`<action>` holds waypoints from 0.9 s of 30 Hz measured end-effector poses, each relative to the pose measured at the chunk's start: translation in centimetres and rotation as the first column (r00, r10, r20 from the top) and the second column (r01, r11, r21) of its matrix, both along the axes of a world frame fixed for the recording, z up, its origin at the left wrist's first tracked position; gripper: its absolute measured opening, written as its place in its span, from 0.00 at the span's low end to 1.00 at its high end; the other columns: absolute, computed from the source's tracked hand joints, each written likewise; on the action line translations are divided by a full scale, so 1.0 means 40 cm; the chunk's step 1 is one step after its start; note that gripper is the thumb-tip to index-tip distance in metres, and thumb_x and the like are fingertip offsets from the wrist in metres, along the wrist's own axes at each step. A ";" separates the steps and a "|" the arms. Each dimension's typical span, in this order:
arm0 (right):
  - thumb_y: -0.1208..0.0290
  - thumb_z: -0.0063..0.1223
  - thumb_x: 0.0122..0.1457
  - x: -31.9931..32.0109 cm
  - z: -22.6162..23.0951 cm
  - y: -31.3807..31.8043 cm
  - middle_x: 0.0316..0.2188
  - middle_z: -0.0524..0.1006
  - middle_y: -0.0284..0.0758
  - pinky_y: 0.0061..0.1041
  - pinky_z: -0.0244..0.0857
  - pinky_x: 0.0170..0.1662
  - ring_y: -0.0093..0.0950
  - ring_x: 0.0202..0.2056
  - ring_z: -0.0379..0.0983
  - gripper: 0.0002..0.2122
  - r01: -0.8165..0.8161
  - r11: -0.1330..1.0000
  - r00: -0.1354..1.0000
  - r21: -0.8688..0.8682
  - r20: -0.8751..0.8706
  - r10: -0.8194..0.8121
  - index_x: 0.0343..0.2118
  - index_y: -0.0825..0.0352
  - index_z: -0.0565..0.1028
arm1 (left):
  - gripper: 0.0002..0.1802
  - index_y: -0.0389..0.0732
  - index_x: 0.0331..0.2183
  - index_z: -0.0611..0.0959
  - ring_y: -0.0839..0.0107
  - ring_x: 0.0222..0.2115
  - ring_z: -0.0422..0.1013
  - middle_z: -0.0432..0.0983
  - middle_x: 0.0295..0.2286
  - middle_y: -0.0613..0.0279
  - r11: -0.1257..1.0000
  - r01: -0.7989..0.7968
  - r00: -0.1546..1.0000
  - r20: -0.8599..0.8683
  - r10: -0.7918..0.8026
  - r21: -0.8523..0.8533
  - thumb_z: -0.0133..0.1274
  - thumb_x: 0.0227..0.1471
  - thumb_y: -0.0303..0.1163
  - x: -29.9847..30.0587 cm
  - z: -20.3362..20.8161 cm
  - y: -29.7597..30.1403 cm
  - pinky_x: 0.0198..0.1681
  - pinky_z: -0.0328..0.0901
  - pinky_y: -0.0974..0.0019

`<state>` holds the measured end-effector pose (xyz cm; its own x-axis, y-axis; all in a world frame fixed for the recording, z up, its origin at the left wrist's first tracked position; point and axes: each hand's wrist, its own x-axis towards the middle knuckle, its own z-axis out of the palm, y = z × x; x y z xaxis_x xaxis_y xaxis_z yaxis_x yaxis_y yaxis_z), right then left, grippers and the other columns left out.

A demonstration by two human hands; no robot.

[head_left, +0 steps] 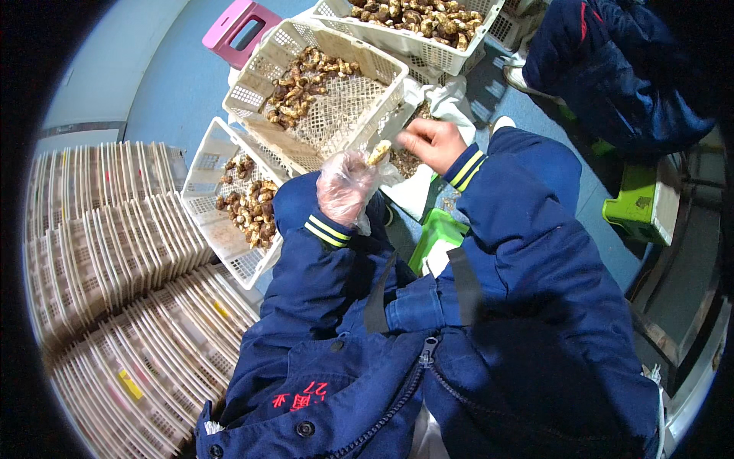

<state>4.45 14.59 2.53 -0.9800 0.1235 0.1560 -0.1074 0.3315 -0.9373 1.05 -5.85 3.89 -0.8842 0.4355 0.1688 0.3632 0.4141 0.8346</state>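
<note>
My left hand (344, 190), in a clear plastic glove, grips a pale, knobbly mushroom (378, 152) in front of my knees. Just to its right, my bare right hand (434, 145) is closed, thumb and fingers pressed together near the mushroom's tip. Whatever those fingers may hold is too small or blurred to make out. Beyond my hands stands a white mesh crate (336, 115) with brown and cream mushrooms (294, 88) gathered along its left side. A second white crate (200, 182), left of my knee, holds a smaller pile of mushrooms (252, 210).
A fuller mushroom crate (459, 60) stands at the back. White sacking (413, 191) with dark trimmings lies below my hands, by a green plastic object (440, 229). Stacked crates (115, 252) fill the left. A pink stool (238, 34), a green stool (638, 200) and another person's leg (612, 76) surround me.
</note>
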 end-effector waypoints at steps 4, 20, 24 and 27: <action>0.69 0.52 0.53 -0.002 0.004 0.003 0.13 0.67 0.29 0.19 0.58 0.23 0.15 0.18 0.61 0.09 -0.020 0.999 1.000 -0.032 0.000 0.020 0.23 0.70 0.72 | 0.12 0.38 0.31 0.74 0.82 0.21 0.62 0.68 0.21 0.69 1.000 0.012 1.000 0.005 -0.013 0.029 0.58 0.41 0.24 -0.009 -0.018 -0.005 0.24 0.60 0.77; 0.70 0.53 0.53 0.003 0.006 -0.004 0.14 0.67 0.28 0.19 0.58 0.24 0.15 0.19 0.61 0.08 -0.046 0.999 0.999 -0.010 -0.012 0.046 0.23 0.69 0.72 | 0.10 0.40 0.25 0.69 0.80 0.18 0.64 0.68 0.19 0.67 0.868 -0.157 0.849 0.513 -0.125 0.471 0.53 0.44 0.19 -0.006 -0.018 0.006 0.20 0.59 0.77; 0.69 0.53 0.53 -0.001 -0.011 0.014 0.14 0.68 0.27 0.18 0.57 0.24 0.14 0.20 0.60 0.08 0.031 0.999 0.999 0.011 -0.010 -0.031 0.25 0.70 0.73 | 0.10 0.41 0.25 0.69 0.81 0.18 0.63 0.68 0.20 0.68 0.861 -0.204 0.798 0.588 -0.130 0.466 0.54 0.43 0.20 -0.004 -0.014 0.007 0.19 0.58 0.78; 0.69 0.52 0.53 0.006 0.000 -0.007 0.14 0.68 0.29 0.19 0.57 0.23 0.15 0.19 0.61 0.08 -0.026 1.000 1.000 -0.010 -0.001 0.026 0.24 0.69 0.73 | 0.10 0.40 0.27 0.70 0.81 0.18 0.63 0.68 0.20 0.68 0.843 -0.275 0.754 0.647 -0.109 0.462 0.54 0.42 0.20 -0.001 -0.003 0.014 0.19 0.58 0.78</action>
